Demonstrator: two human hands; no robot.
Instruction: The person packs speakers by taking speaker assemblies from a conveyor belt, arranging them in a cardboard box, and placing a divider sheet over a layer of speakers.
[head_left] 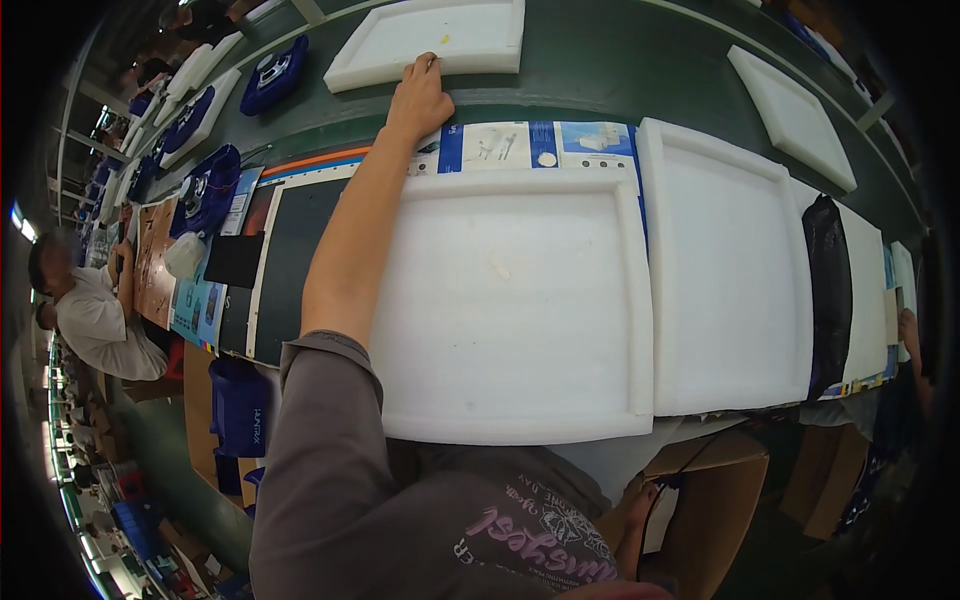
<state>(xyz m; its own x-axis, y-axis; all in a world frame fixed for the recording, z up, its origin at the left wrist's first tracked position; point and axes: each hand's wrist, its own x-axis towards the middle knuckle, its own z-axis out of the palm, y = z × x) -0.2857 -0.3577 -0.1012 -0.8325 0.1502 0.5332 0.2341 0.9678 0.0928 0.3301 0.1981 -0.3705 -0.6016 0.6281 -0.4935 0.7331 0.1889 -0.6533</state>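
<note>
My left arm stretches forward over the bench. My left hand [422,100] is at the near edge of a white foam tray [424,68] on the far green surface, its fingers curled on the tray's rim. Below my forearm, a larger white foam tray [520,300] lies in front of me, hollow side up, with small marks on its floor. A similar foam tray [730,280] lies against its right side. Low on the right, my right hand [640,500] is down at an open cardboard box [725,500], beside a pale flat piece [660,518]. Its fingers are mostly hidden.
Blue speaker housings [273,76] line the left side of the green surface [620,50]. Another foam piece [795,120] lies at the far right. A black wrapped strip [828,295] lies beside the right tray. A person in a white shirt [105,325] works at left.
</note>
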